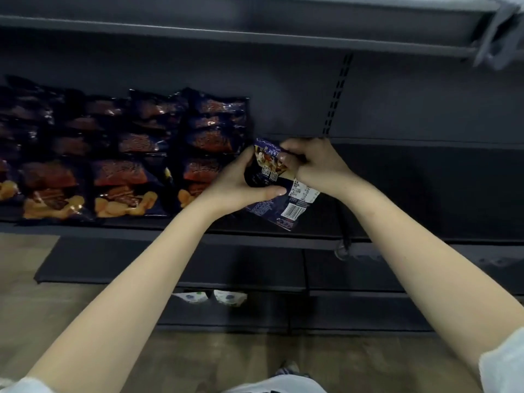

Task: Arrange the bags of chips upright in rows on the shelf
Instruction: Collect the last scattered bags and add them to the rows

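Head view: left hand (241,185), right hand (314,165) grip chip bag (265,173); barcode (293,211) visible.

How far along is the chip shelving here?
Done: rows of chip bags stand on the shelf, at its left. In hand: the left hand and right hand grip one bag, barcode towards the camera, just right of the rows. Left: standing it upright; the shelf further right holds no bags.

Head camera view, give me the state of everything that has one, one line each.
Dark blue foil chip bag: held, tilted, barcode side showing.
Left hand: grips the bag's left side.
Right hand: grips the bag's top.
Rows of dark blue chip bags: standing on dark metal shelf.
Two white packets: on lower shelf.
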Action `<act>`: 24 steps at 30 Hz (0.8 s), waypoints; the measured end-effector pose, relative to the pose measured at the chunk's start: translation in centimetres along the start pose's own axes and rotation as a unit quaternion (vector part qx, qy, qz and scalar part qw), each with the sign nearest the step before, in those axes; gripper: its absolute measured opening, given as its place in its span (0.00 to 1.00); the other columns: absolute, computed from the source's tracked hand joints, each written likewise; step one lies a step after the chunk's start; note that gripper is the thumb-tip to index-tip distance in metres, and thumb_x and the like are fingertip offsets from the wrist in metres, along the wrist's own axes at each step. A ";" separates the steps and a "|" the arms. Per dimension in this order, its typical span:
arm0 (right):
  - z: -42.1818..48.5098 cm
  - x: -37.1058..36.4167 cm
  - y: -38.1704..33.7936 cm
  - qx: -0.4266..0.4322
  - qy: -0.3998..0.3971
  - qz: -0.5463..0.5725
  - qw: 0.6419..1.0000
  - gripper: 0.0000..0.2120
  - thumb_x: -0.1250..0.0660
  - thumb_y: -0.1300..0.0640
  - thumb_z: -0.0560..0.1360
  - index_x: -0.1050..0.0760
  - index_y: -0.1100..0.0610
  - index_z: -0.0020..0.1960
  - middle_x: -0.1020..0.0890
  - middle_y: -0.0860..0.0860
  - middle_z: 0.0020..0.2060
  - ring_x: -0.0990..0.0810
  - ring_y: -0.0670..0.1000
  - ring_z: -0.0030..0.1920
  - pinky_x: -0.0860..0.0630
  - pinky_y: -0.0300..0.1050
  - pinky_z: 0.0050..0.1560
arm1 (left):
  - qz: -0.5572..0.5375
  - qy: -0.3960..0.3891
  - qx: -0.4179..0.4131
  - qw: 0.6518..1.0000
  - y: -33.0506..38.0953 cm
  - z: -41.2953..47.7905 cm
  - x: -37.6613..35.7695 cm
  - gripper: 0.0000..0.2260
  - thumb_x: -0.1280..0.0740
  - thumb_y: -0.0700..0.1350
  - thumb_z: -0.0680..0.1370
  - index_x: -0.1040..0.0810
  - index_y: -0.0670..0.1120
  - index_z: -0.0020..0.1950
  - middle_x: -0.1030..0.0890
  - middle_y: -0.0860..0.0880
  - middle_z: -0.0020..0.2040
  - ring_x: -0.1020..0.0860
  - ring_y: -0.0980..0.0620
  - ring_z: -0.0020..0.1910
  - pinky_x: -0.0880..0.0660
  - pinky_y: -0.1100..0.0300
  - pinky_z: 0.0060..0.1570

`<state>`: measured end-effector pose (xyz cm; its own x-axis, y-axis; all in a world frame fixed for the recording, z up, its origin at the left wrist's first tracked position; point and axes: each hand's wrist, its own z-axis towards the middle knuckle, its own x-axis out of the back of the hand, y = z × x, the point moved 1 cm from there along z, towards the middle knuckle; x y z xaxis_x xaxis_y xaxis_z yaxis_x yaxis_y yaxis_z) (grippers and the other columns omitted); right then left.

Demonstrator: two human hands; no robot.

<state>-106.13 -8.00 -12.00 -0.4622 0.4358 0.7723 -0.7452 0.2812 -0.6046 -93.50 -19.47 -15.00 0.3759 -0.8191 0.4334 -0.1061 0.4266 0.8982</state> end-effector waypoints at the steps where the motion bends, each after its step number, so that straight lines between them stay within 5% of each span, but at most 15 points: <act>1: 0.4 -1.0 -1.1 0.003 -0.014 0.004 1.000 0.08 0.39 0.57 0.78 0.22 0.52 0.51 0.17 0.50 0.44 0.20 0.51 0.47 0.24 0.49 0.52 | 0.004 0.010 0.010 1.000 -0.5 -1.0 1.1 0.37 0.24 0.52 0.66 0.38 0.52 0.71 0.28 0.59 0.62 0.31 0.61 0.62 0.36 0.71 0.57; 6: 2.8 -6.4 -6.8 0.026 -0.070 0.027 0.997 0.08 0.40 0.57 0.79 0.22 0.50 0.52 0.17 0.49 0.46 0.20 0.50 0.49 0.23 0.52 0.54 | 0.027 0.106 0.039 0.993 -3.5 -6.1 6.9 0.31 0.25 0.51 0.68 0.34 0.49 0.67 0.25 0.56 0.57 0.27 0.57 0.59 0.34 0.67 0.54; 13: 5.1 -14.6 -15.7 0.083 -0.118 0.062 0.988 0.12 0.39 0.56 0.79 0.23 0.55 0.59 0.18 0.51 0.53 0.22 0.52 0.56 0.27 0.46 0.59 | -0.003 0.205 0.092 0.975 -7.7 -13.7 15.0 0.25 0.24 0.51 0.67 0.28 0.52 0.60 0.20 0.59 0.52 0.22 0.64 0.48 0.28 0.70 0.48; 18: 6.0 -18.8 -21.9 0.101 -0.184 0.122 0.970 0.09 0.37 0.55 0.78 0.22 0.52 0.55 0.18 0.44 0.45 0.21 0.42 0.44 0.26 0.40 0.49 | -0.023 0.239 0.125 0.963 -10.1 -19.0 20.1 0.19 0.25 0.49 0.68 0.27 0.55 0.55 0.19 0.58 0.48 0.20 0.63 0.45 0.25 0.69 0.46; 22: 7.2 -21.5 -25.9 0.075 -0.289 0.149 0.943 0.15 0.41 0.43 0.78 0.20 0.49 0.56 0.18 0.44 0.52 0.21 0.42 0.53 0.28 0.41 0.56 | -0.070 0.235 0.143 0.959 -11.9 -23.2 24.3 0.18 0.26 0.46 0.70 0.26 0.53 0.57 0.17 0.55 0.50 0.18 0.58 0.46 0.23 0.63 0.47; 24: 7.8 -22.8 -27.4 -0.002 -0.353 0.267 0.897 0.20 0.45 0.39 0.78 0.19 0.49 0.54 0.17 0.47 0.53 0.19 0.47 0.54 0.25 0.45 0.57 | -0.150 0.245 0.157 0.945 -13.1 -24.8 26.2 0.14 0.29 0.44 0.72 0.26 0.49 0.56 0.16 0.55 0.45 0.17 0.57 0.42 0.22 0.63 0.41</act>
<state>-78.91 -32.32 -11.50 -0.9427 -0.1397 0.3029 -0.3262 0.1966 -0.9246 -59.40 -37.03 -17.26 0.8057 -0.5757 0.1396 -0.1662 0.0064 0.9861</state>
